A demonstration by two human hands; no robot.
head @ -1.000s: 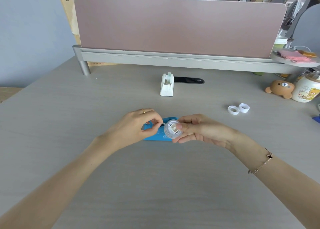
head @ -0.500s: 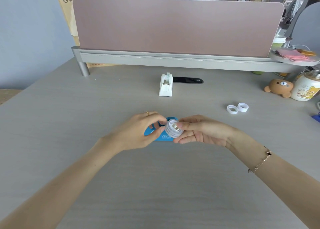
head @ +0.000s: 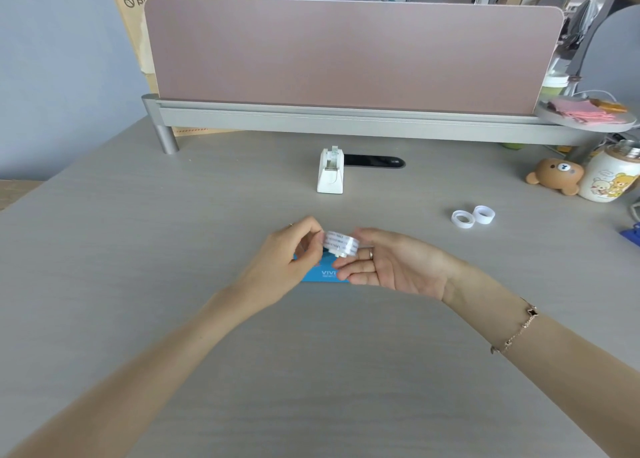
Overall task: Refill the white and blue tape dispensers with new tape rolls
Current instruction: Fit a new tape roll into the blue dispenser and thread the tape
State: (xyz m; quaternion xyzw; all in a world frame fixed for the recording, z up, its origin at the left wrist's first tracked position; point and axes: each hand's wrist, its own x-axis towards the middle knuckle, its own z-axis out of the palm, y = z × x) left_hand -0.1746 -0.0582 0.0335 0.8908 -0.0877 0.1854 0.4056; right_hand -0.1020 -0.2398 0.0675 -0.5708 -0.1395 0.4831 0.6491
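The left hand [head: 294,250] pinched one side of a clear tape roll on a white plastic hub [head: 341,243], while the right hand [head: 388,263] held its other side with thumb and fingertips, its lower fingers nearly straight, both just above the flat blue tape dispenser [head: 323,274] on the grey wood-grain desk [head: 311,371]. To do this well, I judge the hub's axle should be lined up with the dispenser's slots before pressing down. Farther back stood the white tape dispenser [head: 330,175], with two empty white cores [head: 472,216] well off to the right.
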